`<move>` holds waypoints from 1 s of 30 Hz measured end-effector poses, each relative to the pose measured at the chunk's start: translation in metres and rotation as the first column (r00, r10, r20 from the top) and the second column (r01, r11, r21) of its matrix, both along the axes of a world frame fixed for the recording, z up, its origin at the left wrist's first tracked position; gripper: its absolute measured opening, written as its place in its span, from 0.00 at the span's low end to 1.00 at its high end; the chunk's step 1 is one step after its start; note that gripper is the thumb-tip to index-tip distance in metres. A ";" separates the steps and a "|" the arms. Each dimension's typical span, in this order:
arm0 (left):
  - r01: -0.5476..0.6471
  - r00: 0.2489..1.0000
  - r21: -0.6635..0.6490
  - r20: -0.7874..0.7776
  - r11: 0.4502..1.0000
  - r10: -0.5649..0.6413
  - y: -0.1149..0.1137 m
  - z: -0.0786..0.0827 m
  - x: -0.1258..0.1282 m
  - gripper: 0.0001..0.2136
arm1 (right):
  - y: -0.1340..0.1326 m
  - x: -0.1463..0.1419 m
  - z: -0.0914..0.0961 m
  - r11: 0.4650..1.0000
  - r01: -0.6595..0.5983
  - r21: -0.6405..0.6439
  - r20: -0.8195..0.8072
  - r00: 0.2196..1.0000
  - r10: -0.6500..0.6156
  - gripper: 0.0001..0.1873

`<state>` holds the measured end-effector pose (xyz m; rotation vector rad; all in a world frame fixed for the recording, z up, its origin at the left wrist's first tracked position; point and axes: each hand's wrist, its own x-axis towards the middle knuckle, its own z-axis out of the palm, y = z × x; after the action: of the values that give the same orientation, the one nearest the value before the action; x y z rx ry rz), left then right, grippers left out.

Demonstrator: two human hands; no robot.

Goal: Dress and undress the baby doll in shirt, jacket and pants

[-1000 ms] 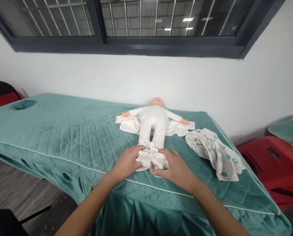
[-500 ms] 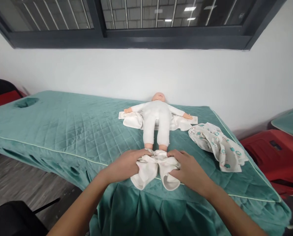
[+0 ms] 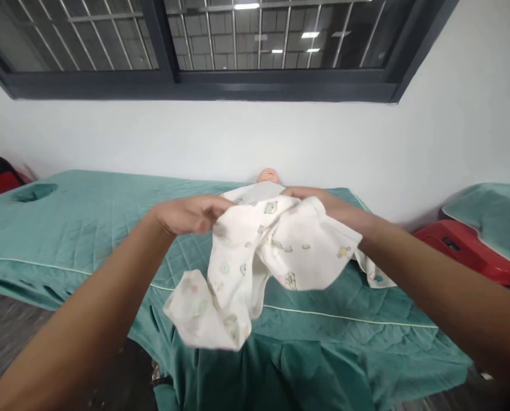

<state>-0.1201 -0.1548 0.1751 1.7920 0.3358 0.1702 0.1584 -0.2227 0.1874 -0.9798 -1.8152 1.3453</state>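
White baby pants [image 3: 238, 251] with a small printed pattern hang in the air above the bed's front half, the two legs flung apart. My left hand [image 3: 193, 214] pinches their upper left edge. At the upper right, my right hand [image 3: 310, 195] grips them, its fingertips partly hidden behind the cloth. Behind the pants lies a baby doll [image 3: 267, 174] on its back. Its head shows above the cloth, while its limbs and most of its body are covered from sight.
A green quilted cover [image 3: 109, 222] lies over the bed, which has a round hole [image 3: 35, 192] at the left. Another printed baby garment [image 3: 372, 273] lies partly behind my right forearm. Beyond the bed's right end is a red case [image 3: 456, 245]. A white wall and a barred window rise behind.
The baby pants, bunched at the doll's feet before, have been raised and shaken loose, legs swinging out. Both my hands have moved up and forward with them. The camera view has tilted slightly.
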 end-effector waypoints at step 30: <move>-0.469 0.858 0.738 0.251 0.486 0.448 -0.110 0.110 0.030 0.15 | -0.041 -0.023 0.091 0.978 -0.167 0.123 0.246 0.960 0.133 0.24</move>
<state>-0.0898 -0.2644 0.2855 2.5319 0.8292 0.8456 0.1351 -0.2634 0.2785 -0.9752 -2.1730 1.2070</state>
